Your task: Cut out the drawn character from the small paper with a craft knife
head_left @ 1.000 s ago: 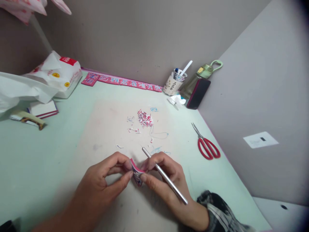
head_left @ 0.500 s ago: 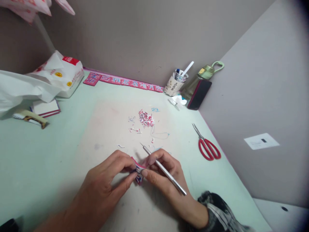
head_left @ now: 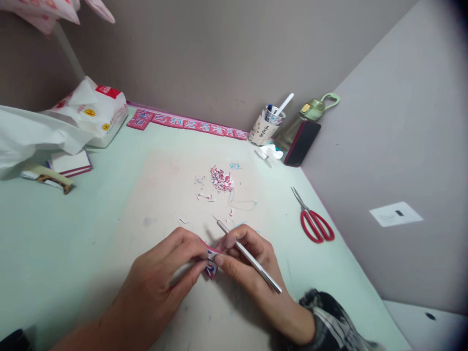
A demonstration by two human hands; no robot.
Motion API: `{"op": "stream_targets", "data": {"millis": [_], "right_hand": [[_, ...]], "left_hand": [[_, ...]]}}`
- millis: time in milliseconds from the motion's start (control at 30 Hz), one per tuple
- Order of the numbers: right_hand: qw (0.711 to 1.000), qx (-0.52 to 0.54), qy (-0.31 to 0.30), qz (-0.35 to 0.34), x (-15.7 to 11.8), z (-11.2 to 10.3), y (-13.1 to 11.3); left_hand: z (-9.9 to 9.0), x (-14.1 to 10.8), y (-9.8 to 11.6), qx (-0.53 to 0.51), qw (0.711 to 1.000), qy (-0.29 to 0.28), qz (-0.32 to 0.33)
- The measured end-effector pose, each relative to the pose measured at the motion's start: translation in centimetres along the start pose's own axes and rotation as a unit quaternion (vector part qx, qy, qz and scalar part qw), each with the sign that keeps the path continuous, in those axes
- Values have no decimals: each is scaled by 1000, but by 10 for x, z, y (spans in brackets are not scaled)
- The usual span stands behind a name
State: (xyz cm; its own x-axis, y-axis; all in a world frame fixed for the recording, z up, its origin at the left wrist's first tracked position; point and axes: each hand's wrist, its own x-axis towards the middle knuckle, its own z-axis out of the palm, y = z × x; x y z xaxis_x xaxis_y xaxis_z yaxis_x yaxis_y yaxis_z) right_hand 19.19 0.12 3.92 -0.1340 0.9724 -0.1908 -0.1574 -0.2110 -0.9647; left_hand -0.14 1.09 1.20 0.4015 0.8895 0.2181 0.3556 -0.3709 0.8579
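A small pink-edged carved piece (head_left: 211, 268) with white and dark blue markings is pinched between both hands, largely covered by fingers. My left hand (head_left: 166, 268) grips its left side with thumb and forefinger. My right hand (head_left: 252, 265) grasps the right side with its fingertips and also keeps a slim silver craft knife (head_left: 252, 259) across the fingers, the thin blade pointing up and away. Beyond the hands lies a heap of red and white shavings (head_left: 221, 179) on the beige sheet (head_left: 161, 180).
Red-handled scissors (head_left: 314, 222) lie at right. A pen cup (head_left: 263, 127), green bottle (head_left: 310, 112) and leaning phone (head_left: 302, 143) stand at back right. Several pink character tiles (head_left: 197, 125) line the wall. At left are a tissue pack (head_left: 106, 114) and a utility knife (head_left: 47, 178).
My left fingers have shifted slightly to the right over the piece, covering more of its upper left edge. The craft knife and my right hand stay nearly in place.
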Motion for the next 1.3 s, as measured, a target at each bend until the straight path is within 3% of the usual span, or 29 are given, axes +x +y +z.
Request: {"op": "stream_targets", "data": {"millis": [367, 800, 1300], "right_hand": [[1000, 3, -3, 4, 0, 0, 1], [1000, -14, -1, 25, -2, -2, -1], [1000, -4, 2, 24, 0, -3, 5]], "left_hand": [[-2, 1, 2, 3, 1000, 1, 4], [1, 1, -3, 25, 997, 25, 62], [1, -1, -6, 3, 999, 14, 50]]}}
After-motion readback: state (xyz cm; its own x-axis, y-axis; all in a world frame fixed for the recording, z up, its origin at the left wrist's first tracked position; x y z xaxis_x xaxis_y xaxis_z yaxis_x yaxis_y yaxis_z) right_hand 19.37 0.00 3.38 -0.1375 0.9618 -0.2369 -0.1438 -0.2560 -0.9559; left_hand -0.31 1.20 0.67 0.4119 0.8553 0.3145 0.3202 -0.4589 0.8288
